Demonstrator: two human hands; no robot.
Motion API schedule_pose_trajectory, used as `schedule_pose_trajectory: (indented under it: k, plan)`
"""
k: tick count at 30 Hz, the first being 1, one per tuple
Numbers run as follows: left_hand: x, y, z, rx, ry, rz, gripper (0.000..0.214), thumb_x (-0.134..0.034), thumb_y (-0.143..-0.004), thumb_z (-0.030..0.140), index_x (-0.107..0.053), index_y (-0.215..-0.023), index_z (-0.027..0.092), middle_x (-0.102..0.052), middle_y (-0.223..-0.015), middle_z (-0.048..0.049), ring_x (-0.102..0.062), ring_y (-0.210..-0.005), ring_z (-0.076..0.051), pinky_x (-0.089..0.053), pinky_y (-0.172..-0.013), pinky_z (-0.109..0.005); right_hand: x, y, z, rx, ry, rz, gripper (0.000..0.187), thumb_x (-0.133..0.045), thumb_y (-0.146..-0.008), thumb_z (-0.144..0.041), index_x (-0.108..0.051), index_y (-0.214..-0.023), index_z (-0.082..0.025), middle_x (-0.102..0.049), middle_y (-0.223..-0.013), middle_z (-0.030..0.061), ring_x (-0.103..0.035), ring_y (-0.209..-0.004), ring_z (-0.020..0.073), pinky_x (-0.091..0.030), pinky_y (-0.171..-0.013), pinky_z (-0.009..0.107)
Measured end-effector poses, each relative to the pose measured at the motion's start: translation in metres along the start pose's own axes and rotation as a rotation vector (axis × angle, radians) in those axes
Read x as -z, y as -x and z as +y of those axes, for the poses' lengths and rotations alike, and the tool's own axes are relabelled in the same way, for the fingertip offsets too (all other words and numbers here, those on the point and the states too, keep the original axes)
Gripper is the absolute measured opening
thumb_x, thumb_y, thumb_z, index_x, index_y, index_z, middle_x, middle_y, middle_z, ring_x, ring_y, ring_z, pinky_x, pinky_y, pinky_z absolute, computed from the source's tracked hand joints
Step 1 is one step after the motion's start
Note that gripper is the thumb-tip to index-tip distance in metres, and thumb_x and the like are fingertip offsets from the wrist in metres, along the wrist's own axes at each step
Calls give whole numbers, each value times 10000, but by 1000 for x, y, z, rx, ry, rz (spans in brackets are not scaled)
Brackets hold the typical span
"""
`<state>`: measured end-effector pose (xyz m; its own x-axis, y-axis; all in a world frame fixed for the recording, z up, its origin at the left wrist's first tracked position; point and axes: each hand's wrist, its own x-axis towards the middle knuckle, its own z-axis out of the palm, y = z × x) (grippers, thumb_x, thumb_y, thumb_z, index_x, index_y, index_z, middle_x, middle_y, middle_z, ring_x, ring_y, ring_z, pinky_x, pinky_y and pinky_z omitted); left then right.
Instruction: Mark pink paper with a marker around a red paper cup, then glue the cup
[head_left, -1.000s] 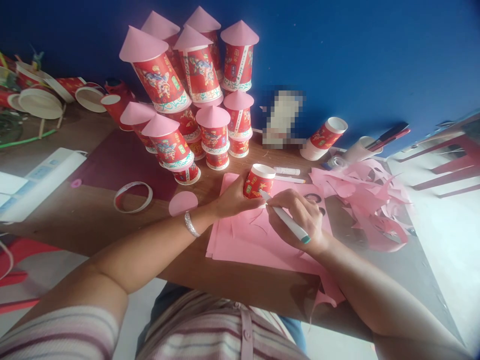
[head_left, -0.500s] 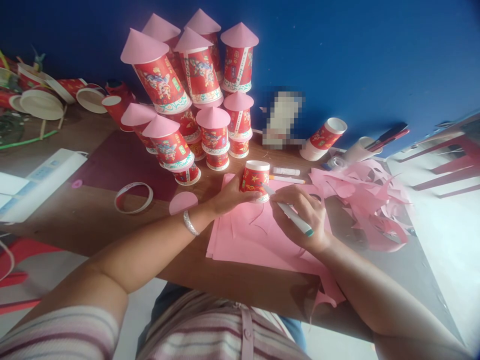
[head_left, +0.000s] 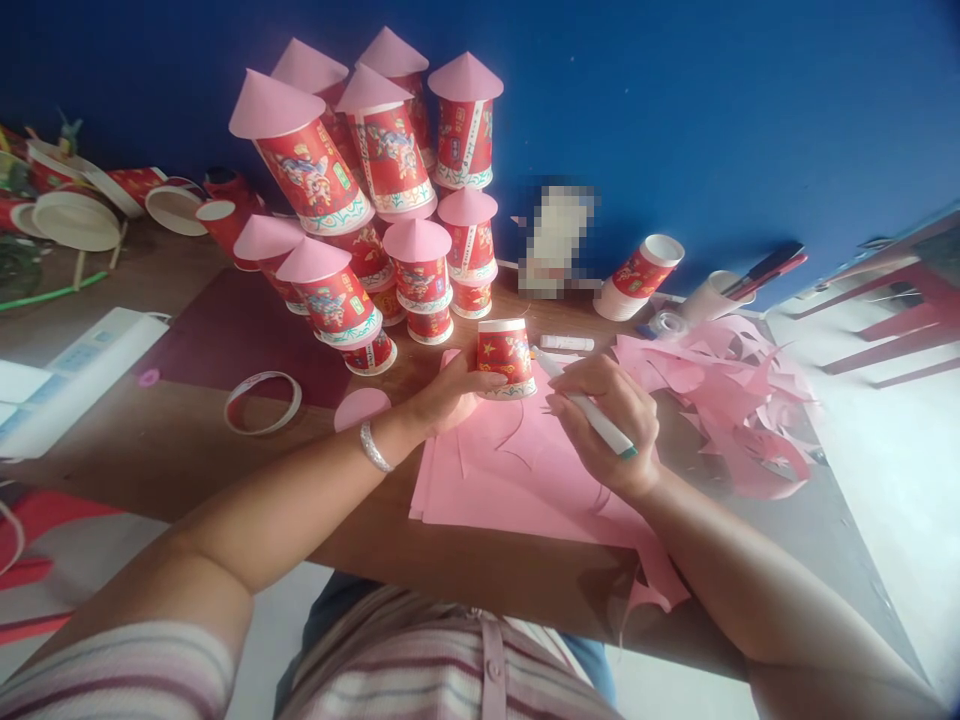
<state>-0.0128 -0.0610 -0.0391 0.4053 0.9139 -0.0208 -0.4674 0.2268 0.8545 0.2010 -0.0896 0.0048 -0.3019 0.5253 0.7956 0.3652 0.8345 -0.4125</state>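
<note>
My left hand (head_left: 454,392) is wrapped round the lower left side of a red paper cup (head_left: 508,352), holding it upside down above the pink paper sheets (head_left: 480,480). Gold patterns cover the cup, and green marks run along the white band by its rim. A white marker pen (head_left: 600,418) with a green end sits in my right hand (head_left: 611,425), gripped like a pencil. Its tip points at the cup's right side; I cannot tell whether it touches. Just behind the cup lies a white glue stick (head_left: 567,343).
Stacked red cups with pink cone roofs (head_left: 417,262) stand at the back left. Pink paper scraps (head_left: 742,400) heap up on the right, near a pen holder (head_left: 712,297) and a roll of tape (head_left: 666,323). A paper ring (head_left: 262,403) and a white box (head_left: 82,375) lie left.
The cup has turned in my left hand, and its green-marked band shows more. My right hand with the marker has drawn slightly right, its tip a little away from the cup's front.
</note>
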Motion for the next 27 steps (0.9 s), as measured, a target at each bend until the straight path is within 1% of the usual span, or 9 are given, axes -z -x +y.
schedule_pose_trajectory:
  k: [3, 4, 8, 11, 13, 15, 18, 22, 27]
  plan:
    - [-1, 1, 1, 10, 27, -9, 440, -971, -732, 307, -765, -1103, 193, -781, -1058, -63, -733, -1035, -223, -588, -970, -378, 1, 2, -1, -127, 50, 2, 100, -654, -1030, -163, -640, -1070, -254, -743, -840, -22, -707, -647, 151, -558, -578, 286]
    - [-1, 1, 1, 12, 32, -19, 449, -975, -731, 314, -762, -1108, 197, -781, -1054, -60, -735, -1031, -225, -591, -971, -385, 1, 2, -2, -143, 62, -1, 111, -658, -1021, -157, -632, -1064, -256, -745, -841, -27, -712, -646, 145, -559, -579, 277]
    - [0, 1, -1, 10, 40, -47, 428, -979, -748, 339, -757, -1087, 201, -772, -1017, -45, -736, -1008, -216, -596, -971, -387, 0, 1, 0, -71, 73, -23, 116, -663, -1010, -146, -622, -999, -254, -724, -821, -23, -722, -665, 146, -559, -576, 271]
    - [0, 1, -2, 36, 8, -38, 376, -975, -774, 337, -760, -1046, 193, -763, -1007, -40, -725, -994, -198, -596, -956, -362, -1, 1, 1, -77, 87, -13, 119, -668, -1014, -147, -626, -1007, -257, -725, -814, -24, -710, -632, 142, -548, -547, 269]
    - [-1, 1, -1, 51, -18, -25, 379, -988, -758, 336, -757, -1020, 189, -756, -999, -36, -716, -982, -194, -597, -944, -356, -1, 2, 1, -81, 106, 1, 130, -682, -1005, -143, -630, -1018, -262, -736, -819, -28, -711, -630, 139, -555, -550, 265]
    - [-3, 1, 0, 58, -34, -16, 406, -1001, -737, 346, -754, -1017, 187, -748, -993, -34, -710, -968, -194, -597, -928, -358, -1, 2, 1, -58, 127, 15, 141, -687, -1001, -135, -635, -1023, -264, -741, -819, -28, -719, -647, 141, -569, -566, 263]
    - [-3, 2, 0, 47, -48, -19, 436, -1016, -723, 357, -751, -1025, 188, -735, -976, -26, -700, -949, -185, -597, -899, -349, -3, 2, 3, 25, 161, 23, 149, -678, -1014, -118, -642, -1030, -263, -747, -831, -15, -740, -689, 159, -593, -588, 278]
    - [-1, 3, -2, 31, -84, -59, 413, -1004, -767, 366, -751, -1039, 189, -742, -984, -33, -704, -958, -185, -599, -876, -334, -5, 3, 6, 164, 184, 32, 219, -708, -997, -80, -663, -1120, -257, -774, -877, 1, -763, -718, 172, -602, -579, 279]
    - [1, 4, -4, 34, -112, -67, 472, -1000, -777, 398, -733, -1108, 194, -758, -1048, -50, -718, -983, -201, -599, -862, -335, -6, 4, 7, 198, 240, 52, 254, -727, -987, -97, -669, -1162, -272, -780, -855, -10, -772, -687, 182, -603, -542, 283]
